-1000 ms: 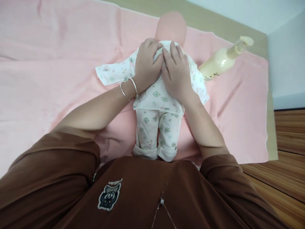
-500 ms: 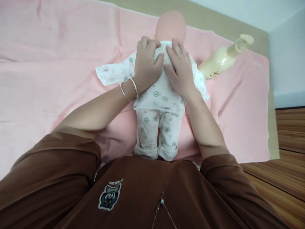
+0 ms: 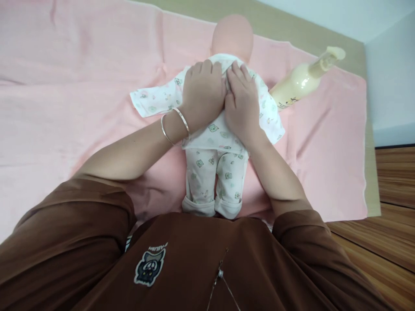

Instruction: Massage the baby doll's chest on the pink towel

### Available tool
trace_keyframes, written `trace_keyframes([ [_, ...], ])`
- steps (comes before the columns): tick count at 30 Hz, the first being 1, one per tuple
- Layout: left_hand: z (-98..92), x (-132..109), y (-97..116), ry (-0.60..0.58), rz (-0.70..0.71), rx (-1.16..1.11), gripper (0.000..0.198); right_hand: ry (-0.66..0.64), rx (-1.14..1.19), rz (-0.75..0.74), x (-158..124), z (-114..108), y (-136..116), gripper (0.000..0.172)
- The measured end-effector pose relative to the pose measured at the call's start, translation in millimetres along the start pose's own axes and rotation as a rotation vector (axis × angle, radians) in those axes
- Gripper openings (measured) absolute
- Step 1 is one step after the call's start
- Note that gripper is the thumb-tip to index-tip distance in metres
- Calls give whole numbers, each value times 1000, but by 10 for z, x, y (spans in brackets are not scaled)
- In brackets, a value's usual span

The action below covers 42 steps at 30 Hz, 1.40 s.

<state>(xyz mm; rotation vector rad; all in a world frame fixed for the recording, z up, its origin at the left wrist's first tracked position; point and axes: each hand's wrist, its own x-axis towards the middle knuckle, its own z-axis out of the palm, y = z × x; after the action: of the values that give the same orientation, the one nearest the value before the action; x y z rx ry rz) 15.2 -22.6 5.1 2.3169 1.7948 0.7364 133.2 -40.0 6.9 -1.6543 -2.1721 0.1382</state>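
A baby doll (image 3: 232,35) in a white printed top and trousers (image 3: 212,172) lies on a pink blanket (image 3: 81,86), head away from me. My left hand (image 3: 202,93), with two bangles at the wrist, rests flat on the doll's chest, fingers stretched toward the collar. My right hand (image 3: 242,103) lies flat beside it on the chest, touching the left hand, fingers together and extended. Neither hand grips anything. The doll's left sleeve (image 3: 152,98) sticks out flat to the left.
A cream pump bottle (image 3: 303,80) lies on its side on the blanket, just right of the doll's shoulder. The blanket covers a low wooden platform (image 3: 371,172); wooden floor (image 3: 392,216) is at the right. My brown shirt fills the bottom.
Both hands slid down the doll's chest from the collar and came together; the fingers, spread and curled before, now lie flat side by side.
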Motion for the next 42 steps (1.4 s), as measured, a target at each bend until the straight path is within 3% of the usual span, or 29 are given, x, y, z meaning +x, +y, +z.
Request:
trace_keyframes([
  [3, -96, -212, 145, 47, 123, 32, 38, 9, 10, 80, 121, 21, 182, 50],
  [6, -121, -292, 189, 55, 198, -15, 43, 2, -9, 98, 119, -50, 184, 50],
  [12, -3, 42, -84, 59, 137, 18, 19, -53, -210, 67, -140, -173, -193, 50],
  [16, 68, 173, -220, 47, 47, -13, 21, -32, -260, -3, -252, -160, -339, 48],
  [20, 9, 42, -99, 45, 37, 50, 24, -22, -207, 5, -107, -160, -153, 45],
  [25, -164, -207, 144, 7, 193, 72, 42, -55, -98, 12, 138, -167, 196, 43],
  [28, -173, -171, 138, -22, 239, 20, 37, -76, -105, 21, 147, -187, 234, 42],
  [34, 85, 143, -134, 69, 79, -139, 13, -26, -230, -15, -59, -269, -71, 30],
  [38, 200, 169, -199, 133, 0, -139, 11, -20, -353, -8, -172, -282, -290, 28],
  [42, 207, 139, -198, 151, -2, -175, 11, 15, -275, -1, -95, -225, -203, 24],
])
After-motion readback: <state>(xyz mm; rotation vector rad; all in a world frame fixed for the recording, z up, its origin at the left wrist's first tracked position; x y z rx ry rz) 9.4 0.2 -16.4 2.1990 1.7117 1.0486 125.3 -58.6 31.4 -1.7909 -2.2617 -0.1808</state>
